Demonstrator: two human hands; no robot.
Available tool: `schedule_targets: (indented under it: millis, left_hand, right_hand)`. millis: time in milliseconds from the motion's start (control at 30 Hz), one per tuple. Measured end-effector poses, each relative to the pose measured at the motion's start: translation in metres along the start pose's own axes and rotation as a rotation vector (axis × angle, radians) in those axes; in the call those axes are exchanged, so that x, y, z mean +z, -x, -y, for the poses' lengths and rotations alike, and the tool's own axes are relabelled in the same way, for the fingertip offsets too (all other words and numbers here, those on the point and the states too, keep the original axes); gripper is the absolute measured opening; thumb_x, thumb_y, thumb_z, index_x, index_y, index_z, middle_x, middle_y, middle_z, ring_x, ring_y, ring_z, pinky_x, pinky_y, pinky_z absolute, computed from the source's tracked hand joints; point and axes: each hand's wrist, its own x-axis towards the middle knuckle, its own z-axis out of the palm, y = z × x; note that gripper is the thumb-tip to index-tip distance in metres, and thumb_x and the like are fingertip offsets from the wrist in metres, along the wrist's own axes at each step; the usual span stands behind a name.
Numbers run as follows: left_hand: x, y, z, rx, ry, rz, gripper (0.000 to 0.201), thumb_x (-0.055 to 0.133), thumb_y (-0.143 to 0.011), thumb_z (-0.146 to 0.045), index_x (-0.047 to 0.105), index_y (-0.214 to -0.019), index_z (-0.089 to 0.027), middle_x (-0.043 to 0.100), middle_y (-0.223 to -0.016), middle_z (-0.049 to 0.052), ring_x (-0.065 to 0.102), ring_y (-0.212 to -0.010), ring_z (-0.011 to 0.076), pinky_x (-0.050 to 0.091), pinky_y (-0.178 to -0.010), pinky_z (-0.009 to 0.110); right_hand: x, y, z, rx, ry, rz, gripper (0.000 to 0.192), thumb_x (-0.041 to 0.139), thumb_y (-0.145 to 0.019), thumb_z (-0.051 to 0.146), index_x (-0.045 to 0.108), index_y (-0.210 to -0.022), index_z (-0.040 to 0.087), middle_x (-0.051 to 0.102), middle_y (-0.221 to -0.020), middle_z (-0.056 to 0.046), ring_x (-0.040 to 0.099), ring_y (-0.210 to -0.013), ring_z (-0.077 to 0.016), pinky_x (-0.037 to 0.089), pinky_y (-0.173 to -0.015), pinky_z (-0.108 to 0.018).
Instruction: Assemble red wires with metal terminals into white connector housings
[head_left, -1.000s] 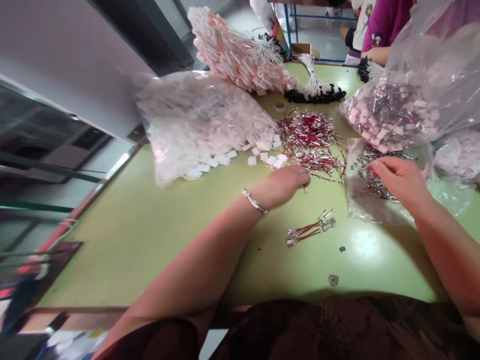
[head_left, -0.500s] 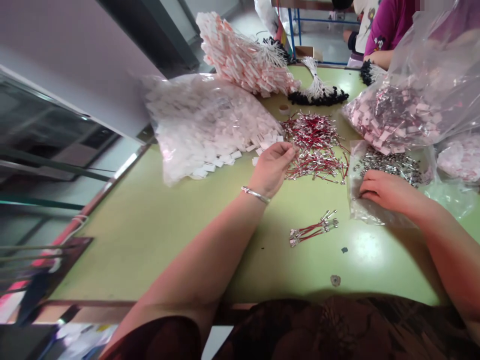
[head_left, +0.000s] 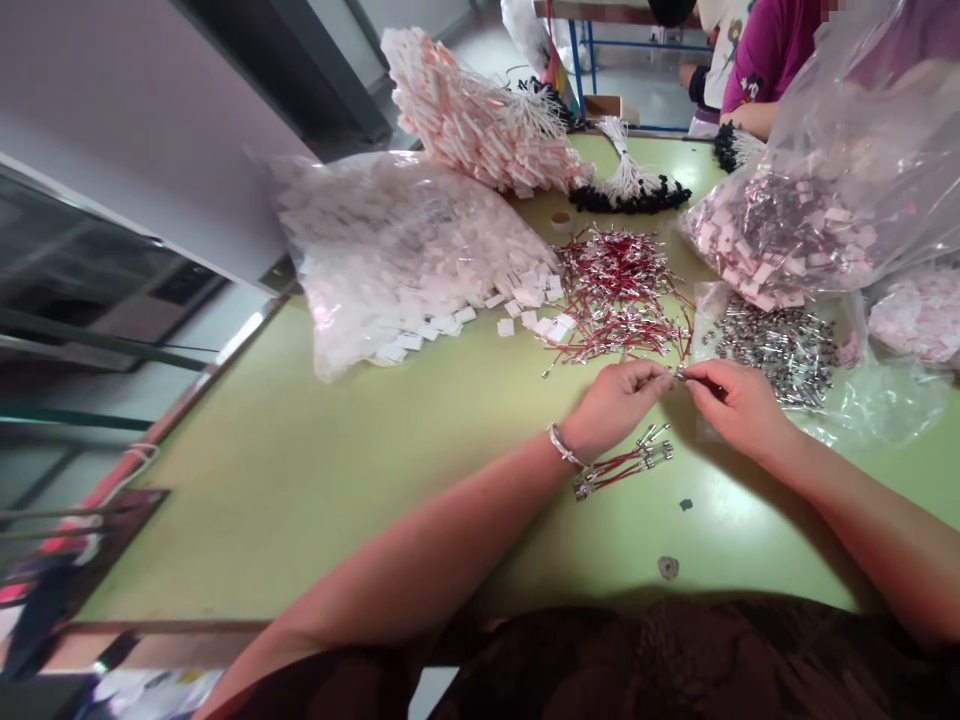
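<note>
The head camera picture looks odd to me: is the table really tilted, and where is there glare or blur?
Head view: the green table slants and its edges bow, a wide-lens distortion; soft glare patches sit on it near the right hand and on the clear plastic bag; the left edge is smeared, while the left hand and red wire pile are fairly sharp.

Single head-worn view, looking forward and down across a green table (head_left: pixel 315 480), tilted a little sideways, close over the left hand (head_left: pixel 615 405) and right hand (head_left: pixel 731 400), forearms in the foreground, far table end with bags and another person probably near, edges blurred
</note>
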Motion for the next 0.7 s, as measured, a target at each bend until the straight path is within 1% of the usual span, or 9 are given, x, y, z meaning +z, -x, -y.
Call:
schedule_targets:
  millis: [67, 167, 300, 433, 500, 567, 633, 700]
  left_hand:
    - [-0.001, 0.001, 0.0, 0.005, -0.01, 0.003, 0.019, 0.051, -0.087, -0.028, 0.065, -0.08, -0.017, 0.068, -0.079, 0.001, 0.059, -0.075, 0.0117, 0.048, -0.073, 0.026]
    - [-0.004, 0.002, -0.002, 0.008, -0.072, 0.026, 0.021, 0.051, -0.087, -0.028, 0.063, -0.075, -0.017, 0.065, -0.072, -0.001, 0.057, -0.068, 0.0105, 0.047, -0.068, 0.025]
    - [-0.006, 0.002, -0.003, 0.025, -0.111, 0.036, 0.022, 0.049, -0.087, -0.028, 0.062, -0.073, -0.017, 0.063, -0.069, -0.002, 0.054, -0.065, 0.0095, 0.046, -0.065, 0.023]
    - [-0.006, 0.001, 0.003, 0.015, -0.164, 0.048, 0.025, 0.048, -0.088, -0.029, 0.063, -0.073, -0.017, 0.064, -0.069, -0.002, 0.055, -0.064, 0.0098, 0.045, -0.063, 0.023]
    - [-0.006, 0.003, 0.006, 0.063, -0.283, 0.059, 0.028, 0.046, -0.09, -0.031, 0.064, -0.075, -0.017, 0.065, -0.07, 0.0, 0.056, -0.064, 0.0106, 0.044, -0.063, 0.023]
    - [-0.007, 0.005, 0.008, 0.184, -0.475, 0.106, 0.029, 0.044, -0.092, -0.032, 0.066, -0.08, -0.017, 0.067, -0.073, 0.001, 0.058, -0.068, 0.0122, 0.044, -0.064, 0.024]
    - [-0.008, 0.007, 0.008, 0.3, -0.672, 0.191, 0.03, 0.041, -0.094, -0.031, 0.067, -0.087, -0.018, 0.068, -0.077, 0.002, 0.059, -0.071, 0.014, 0.043, -0.065, 0.025]
    - [-0.012, 0.006, 0.004, 0.338, -0.797, 0.266, 0.03, 0.039, -0.095, -0.028, 0.067, -0.091, -0.019, 0.068, -0.079, 0.003, 0.06, -0.072, 0.0154, 0.043, -0.063, 0.027]
  right_hand:
    - [0.0, 0.001, 0.001, -0.03, 0.0, 0.017, 0.02, 0.048, -0.086, 0.024, 0.068, -0.089, 0.023, 0.068, -0.077, -0.002, 0.06, -0.07, -0.0156, 0.045, -0.066, -0.03]
    - [-0.003, 0.001, 0.002, -0.061, 0.011, 0.047, 0.022, 0.047, -0.086, 0.024, 0.069, -0.086, 0.022, 0.067, -0.075, -0.002, 0.059, -0.068, -0.0152, 0.045, -0.065, -0.03]
    - [-0.004, 0.002, 0.003, -0.033, -0.014, -0.009, 0.022, 0.048, -0.086, 0.026, 0.07, -0.088, 0.023, 0.068, -0.076, -0.002, 0.06, -0.069, -0.0154, 0.045, -0.066, -0.031]
    - [-0.004, 0.001, 0.002, -0.077, 0.009, 0.053, 0.025, 0.046, -0.086, 0.025, 0.071, -0.09, 0.023, 0.068, -0.074, -0.003, 0.059, -0.068, -0.016, 0.044, -0.064, -0.031]
    - [-0.005, 0.001, 0.002, -0.092, 0.019, 0.113, 0.027, 0.046, -0.086, 0.025, 0.072, -0.089, 0.022, 0.068, -0.074, -0.004, 0.059, -0.067, -0.0158, 0.044, -0.063, -0.031]
    - [-0.008, 0.002, 0.001, -0.086, 0.007, 0.203, 0.027, 0.046, -0.086, 0.024, 0.073, -0.086, 0.021, 0.069, -0.074, -0.005, 0.059, -0.066, -0.0152, 0.044, -0.064, -0.03]
    - [-0.009, 0.003, 0.001, -0.042, -0.01, 0.293, 0.026, 0.047, -0.085, 0.024, 0.073, -0.084, 0.021, 0.07, -0.074, -0.004, 0.059, -0.066, -0.0146, 0.044, -0.064, -0.029]
    - [-0.009, 0.004, 0.002, 0.044, -0.025, 0.336, 0.025, 0.049, -0.085, 0.024, 0.073, -0.082, 0.019, 0.07, -0.072, -0.004, 0.059, -0.063, -0.0142, 0.043, -0.063, -0.028]
